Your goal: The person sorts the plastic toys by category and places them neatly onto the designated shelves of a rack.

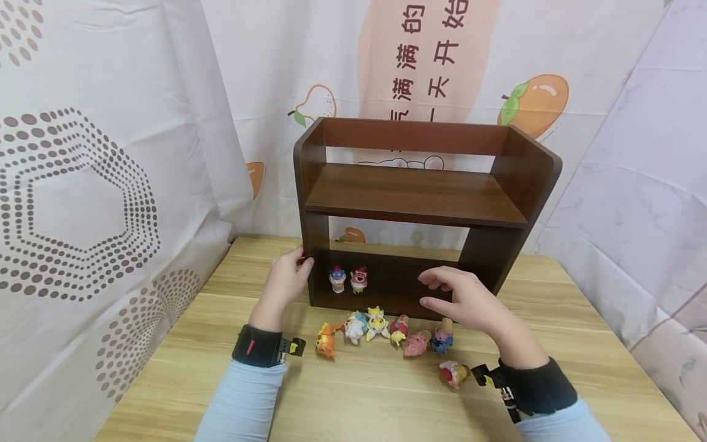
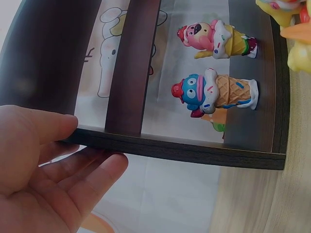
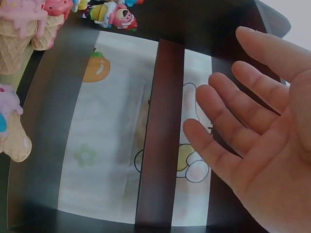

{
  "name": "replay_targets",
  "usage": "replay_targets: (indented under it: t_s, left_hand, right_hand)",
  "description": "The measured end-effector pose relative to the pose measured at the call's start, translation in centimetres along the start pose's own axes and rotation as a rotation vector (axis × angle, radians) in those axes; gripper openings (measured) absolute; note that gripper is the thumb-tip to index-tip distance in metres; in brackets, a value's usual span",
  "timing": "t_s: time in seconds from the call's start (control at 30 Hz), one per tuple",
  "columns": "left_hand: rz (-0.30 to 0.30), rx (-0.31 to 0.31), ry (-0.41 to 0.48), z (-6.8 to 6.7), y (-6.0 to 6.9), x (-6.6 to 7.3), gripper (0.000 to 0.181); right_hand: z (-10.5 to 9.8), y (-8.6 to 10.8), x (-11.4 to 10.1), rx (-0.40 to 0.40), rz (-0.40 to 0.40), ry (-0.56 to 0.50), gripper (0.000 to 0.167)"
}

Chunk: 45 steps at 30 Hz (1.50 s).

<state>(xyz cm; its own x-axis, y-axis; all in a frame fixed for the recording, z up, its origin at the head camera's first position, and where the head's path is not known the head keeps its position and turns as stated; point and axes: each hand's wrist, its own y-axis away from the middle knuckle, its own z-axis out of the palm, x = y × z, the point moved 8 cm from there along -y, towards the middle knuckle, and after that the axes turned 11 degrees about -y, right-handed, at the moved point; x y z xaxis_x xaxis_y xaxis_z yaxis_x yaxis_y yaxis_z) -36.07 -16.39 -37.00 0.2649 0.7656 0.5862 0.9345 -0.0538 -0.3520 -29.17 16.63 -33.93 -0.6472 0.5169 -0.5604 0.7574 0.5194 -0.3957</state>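
Observation:
A dark brown wooden shelf [image 1: 414, 196] with two levels stands on the table. My left hand [image 1: 285, 279] grips the edge of its left side panel, and the left wrist view shows fingers on both faces of that panel. On the lower level stand two upright ice-cream-cone figurines: a blue one with a red hat [image 2: 214, 92] and a pink one [image 2: 218, 40]. My right hand [image 1: 464, 299] hovers before the right part of the lower level, its fingers spread and holding nothing. Several figurines lie in front of the shelf, including an orange one [image 1: 326, 340] and a pink one [image 1: 417, 344].
On the light wooden table [image 1: 353, 399], a red and yellow figurine [image 1: 454, 373] lies apart from the row, near my right wrist. The shelf's upper board [image 1: 409, 190] bears nothing. Printed cloth [image 1: 265, 55] hangs behind and at both sides.

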Motion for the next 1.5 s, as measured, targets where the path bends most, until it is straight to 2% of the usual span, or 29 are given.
replay_targets:
  t_s: [0.23, 0.7, 0.9, 1.27, 1.5]
  left_hand:
    - [0.011, 0.007, -0.003, -0.1, 0.0, 0.3, 0.045]
    - [0.021, 0.008, 0.000, 0.2, 0.0, 0.1, 0.045]
    - [0.004, 0.012, 0.011, 0.2, 0.2, -0.4, 0.045]
    - [0.020, 0.025, 0.002, 0.1, 0.2, -0.4, 0.045]
    - [0.019, 0.021, -0.005, 0.1, 0.1, -0.1, 0.046]
  right_hand:
    - [-0.3, 1.3, 0.2, -0.028, 0.010, -0.013, 0.033]
    - [0.3, 3.5, 2.0, -0.123, 0.110, -0.098, 0.038]
    - [0.9, 4.3, 2.9, -0.202, 0.162, -0.141, 0.037]
    - [3.0, 6.1, 3.8, -0.429, 0.284, -0.276, 0.036]
    - [3.6, 7.0, 3.9, -0.497, 0.317, -0.270, 0.038]
